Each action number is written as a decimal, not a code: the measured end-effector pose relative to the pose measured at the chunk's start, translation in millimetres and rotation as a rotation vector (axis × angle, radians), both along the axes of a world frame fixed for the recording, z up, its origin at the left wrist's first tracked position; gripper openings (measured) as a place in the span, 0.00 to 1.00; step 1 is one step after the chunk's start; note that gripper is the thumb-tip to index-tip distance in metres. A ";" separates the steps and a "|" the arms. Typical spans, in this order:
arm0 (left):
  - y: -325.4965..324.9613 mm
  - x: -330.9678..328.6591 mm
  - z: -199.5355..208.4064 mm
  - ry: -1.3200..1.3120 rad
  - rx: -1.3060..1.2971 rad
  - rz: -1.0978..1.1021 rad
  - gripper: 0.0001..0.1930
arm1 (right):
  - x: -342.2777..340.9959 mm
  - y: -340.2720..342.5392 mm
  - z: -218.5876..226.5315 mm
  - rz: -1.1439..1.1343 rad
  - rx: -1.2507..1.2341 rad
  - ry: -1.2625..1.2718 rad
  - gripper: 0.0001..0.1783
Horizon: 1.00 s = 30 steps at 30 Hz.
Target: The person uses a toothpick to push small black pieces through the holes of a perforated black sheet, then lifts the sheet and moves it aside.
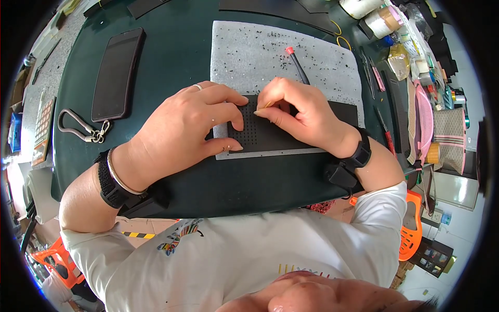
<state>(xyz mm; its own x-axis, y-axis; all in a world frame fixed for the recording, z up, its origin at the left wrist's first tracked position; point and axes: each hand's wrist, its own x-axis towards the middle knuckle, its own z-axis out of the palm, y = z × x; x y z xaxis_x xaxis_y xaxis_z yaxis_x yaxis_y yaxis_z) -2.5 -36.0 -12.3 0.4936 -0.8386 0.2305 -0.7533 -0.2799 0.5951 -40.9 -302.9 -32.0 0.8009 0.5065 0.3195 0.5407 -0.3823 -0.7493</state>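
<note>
A flat black plate (296, 140) with rows of small dots or holes near its left end lies on a white foam sheet (239, 57). My left hand (182, 122) rests at the plate's left end, fingers apart and fingertips touching its surface. Over the dotted rows, my right hand (301, 112) is closed in a pinch between thumb and forefinger. A thin yellowish bit shows at that pinch, too small to name. Many tiny black pieces are scattered on the foam beyond the plate. A dark pen-shaped tool with a red end (297, 65) lies just past my right hand.
On the dark green table (187, 192), a black phone (117, 75) with a grey strap (78, 127) lies at left. Tweezers (367, 73) and a red-handled tool (387, 138) lie at right. Tape rolls (382, 22) and bags crowd the right edge. A calculator (44, 130) is far left.
</note>
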 end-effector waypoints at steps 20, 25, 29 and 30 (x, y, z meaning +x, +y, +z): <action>-0.4 0.3 0.4 0.001 -0.003 0.001 0.17 | -3.8 -2.0 2.7 0.067 -0.055 -0.006 0.10; -0.4 0.5 0.5 -0.001 0.002 -0.001 0.17 | -6.3 -1.7 3.2 0.055 -0.042 0.067 0.10; -0.9 0.4 0.4 0.002 -0.001 0.001 0.17 | -3.8 -0.9 1.3 0.135 -0.035 -0.040 0.11; -0.8 0.3 0.4 0.002 0.000 0.002 0.17 | -5.3 -0.7 2.4 0.136 -0.035 -0.040 0.11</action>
<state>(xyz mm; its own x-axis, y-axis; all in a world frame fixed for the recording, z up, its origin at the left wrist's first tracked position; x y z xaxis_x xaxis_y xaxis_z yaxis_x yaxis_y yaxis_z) -2.2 -36.8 -11.9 0.4956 -0.8376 0.2299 -0.7518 -0.2812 0.5964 -46.2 -303.7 -29.6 0.7111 0.6209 0.3298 0.6182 -0.3289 -0.7139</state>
